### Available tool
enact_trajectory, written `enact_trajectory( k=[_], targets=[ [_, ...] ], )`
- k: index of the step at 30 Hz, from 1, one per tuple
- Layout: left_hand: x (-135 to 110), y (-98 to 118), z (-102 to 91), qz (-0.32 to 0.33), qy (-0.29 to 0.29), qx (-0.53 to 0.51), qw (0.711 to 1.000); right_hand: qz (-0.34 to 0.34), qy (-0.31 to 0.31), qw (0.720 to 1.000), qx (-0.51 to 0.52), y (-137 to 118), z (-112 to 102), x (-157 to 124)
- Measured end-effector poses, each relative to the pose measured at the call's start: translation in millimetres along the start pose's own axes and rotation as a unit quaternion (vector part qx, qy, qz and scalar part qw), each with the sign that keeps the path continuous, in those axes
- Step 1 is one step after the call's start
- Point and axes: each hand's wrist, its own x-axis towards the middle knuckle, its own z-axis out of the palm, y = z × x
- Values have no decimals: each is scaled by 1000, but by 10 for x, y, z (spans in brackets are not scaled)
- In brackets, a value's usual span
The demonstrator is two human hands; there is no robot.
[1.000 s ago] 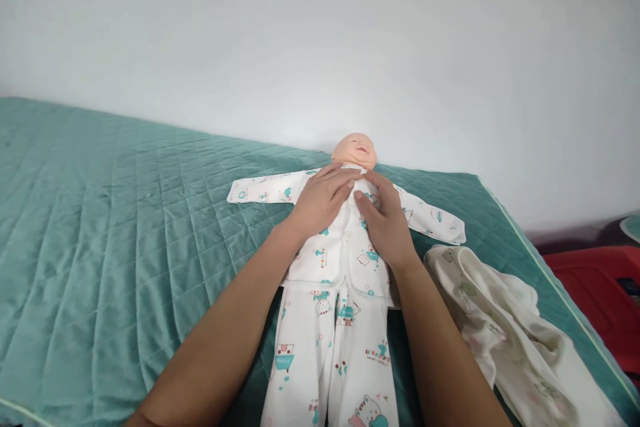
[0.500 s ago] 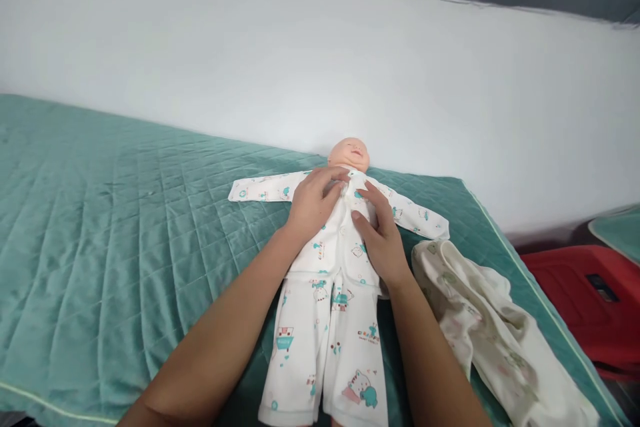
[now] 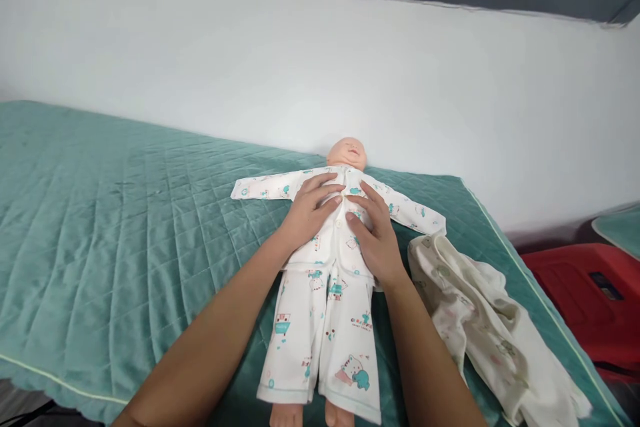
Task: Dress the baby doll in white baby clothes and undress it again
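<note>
A baby doll (image 3: 347,152) lies on its back on the green quilted cover, its head toward the wall. It wears a white printed long-sleeved top (image 3: 337,243) with a button front and matching pants (image 3: 295,327); bare feet show below the hems. My left hand (image 3: 311,212) rests flat on one side of the doll's chest, fingers stretched toward the front opening. On the other side lies my right hand (image 3: 374,230), its fingers apart on the top. Both hands touch the fabric and grip nothing visible. The doll's sleeves spread out to either side.
A crumpled cream printed garment (image 3: 495,327) lies right of the doll, near the edge of the green quilted cover (image 3: 125,247). A red plastic object (image 3: 585,293) stands beyond that edge. A white wall (image 3: 250,67) rises behind the doll's head.
My hands stay on the doll's chest, with the fingers of both shifted slightly down the front. The view has tilted a little, so the doll's feet now show.
</note>
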Motion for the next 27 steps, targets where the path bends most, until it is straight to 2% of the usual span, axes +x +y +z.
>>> enact_trajectory(
  k=[8,12,16,21,23,27],
  targets=[
    [149,36,-73,-7,-50,-30,998,-9,-7,1000,-17,-2,4,1],
    [146,67,-51,3,-30,-7,1000,-12,2,1000,-26,-21,31,-8],
    [117,102,-19,46,6,33,998,-7,34,999,-3,-28,58,-16],
    [-13,130,-44,91,-13,65,994,2,36,999,21,-31,53,-23],
    [-91,143,-60,84,-25,61,994,6,39,999,33,-41,47,-22],
    [-183,169,-90,21,-26,7,999,25,44,997,52,-65,26,-15]
  ],
)
